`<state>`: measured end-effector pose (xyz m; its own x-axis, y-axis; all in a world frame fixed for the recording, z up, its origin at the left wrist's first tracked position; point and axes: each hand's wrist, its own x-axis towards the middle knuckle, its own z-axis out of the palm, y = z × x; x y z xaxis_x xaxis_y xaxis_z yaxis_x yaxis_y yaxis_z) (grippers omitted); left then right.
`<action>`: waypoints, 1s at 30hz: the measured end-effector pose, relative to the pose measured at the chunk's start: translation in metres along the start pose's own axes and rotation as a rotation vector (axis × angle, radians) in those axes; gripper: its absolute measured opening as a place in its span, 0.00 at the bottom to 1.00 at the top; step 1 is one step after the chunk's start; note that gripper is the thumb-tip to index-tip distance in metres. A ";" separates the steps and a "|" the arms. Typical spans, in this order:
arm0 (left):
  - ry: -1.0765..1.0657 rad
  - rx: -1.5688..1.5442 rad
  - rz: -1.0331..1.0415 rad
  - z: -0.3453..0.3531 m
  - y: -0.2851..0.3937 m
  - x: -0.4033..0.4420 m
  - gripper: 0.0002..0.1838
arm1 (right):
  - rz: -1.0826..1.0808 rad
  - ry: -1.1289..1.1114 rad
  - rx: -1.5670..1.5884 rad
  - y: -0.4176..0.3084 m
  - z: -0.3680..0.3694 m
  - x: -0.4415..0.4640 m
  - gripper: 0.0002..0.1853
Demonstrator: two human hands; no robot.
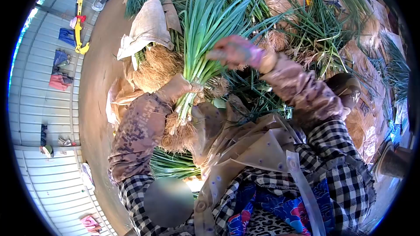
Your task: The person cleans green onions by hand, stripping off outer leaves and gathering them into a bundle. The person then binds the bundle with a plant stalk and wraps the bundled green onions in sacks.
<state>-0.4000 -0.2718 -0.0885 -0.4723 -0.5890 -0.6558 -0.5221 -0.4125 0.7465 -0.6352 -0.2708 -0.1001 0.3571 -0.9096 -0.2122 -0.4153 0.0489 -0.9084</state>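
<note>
My left hand [192, 89] is wrapped round the pale stems of a bunch of green onions [212, 22]. Their long green leaves fan out upward, and the tan stringy roots [178, 136] hang below that hand, near my lap. To the right of the stems is my right hand [236, 51], in what looks like a pinkish patterned glove, close to the lower leaves. Motion smears its fingers, so whether it grips any stalk does not show. Both forearms wear brown camouflage sleeves, and a translucent tan apron [245, 148] covers my lap.
A rooted bundle [157, 67] under a pale sack [148, 24] lies at the left. More green onions [319, 30] are heaped at the right, by brown sacking [361, 105]. Further left, a yellow toy-like digger arm [78, 22] stands near a ribbed metal wall [39, 109].
</note>
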 end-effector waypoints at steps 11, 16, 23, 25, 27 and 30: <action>0.451 1.261 -0.154 -0.050 -0.018 -0.038 0.17 | 0.529 1.165 -0.384 0.208 -0.096 0.013 0.15; 0.961 2.062 -0.195 -0.103 -0.034 -0.072 0.08 | 0.258 1.484 0.055 0.250 -0.162 -0.017 0.18; 1.199 2.537 -0.005 -0.105 -0.021 -0.117 0.01 | -0.517 0.994 0.106 0.059 -0.074 0.021 0.20; 1.184 2.517 0.021 -0.100 -0.015 -0.122 0.02 | -0.824 0.702 0.012 0.003 -0.025 0.030 0.17; 1.199 2.500 -0.053 -0.105 -0.021 -0.124 0.03 | -1.055 0.726 -0.526 -0.045 0.016 0.026 0.11; 1.213 2.534 0.035 -0.104 -0.024 -0.129 0.04 | -1.246 0.567 -0.955 -0.064 0.054 0.060 0.09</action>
<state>-0.2530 -0.2582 -0.0097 -0.6141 -0.7721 0.1638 -0.2673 0.0082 -0.9636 -0.5418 -0.3061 -0.0737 0.5998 -0.2305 0.7662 -0.5323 -0.8299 0.1670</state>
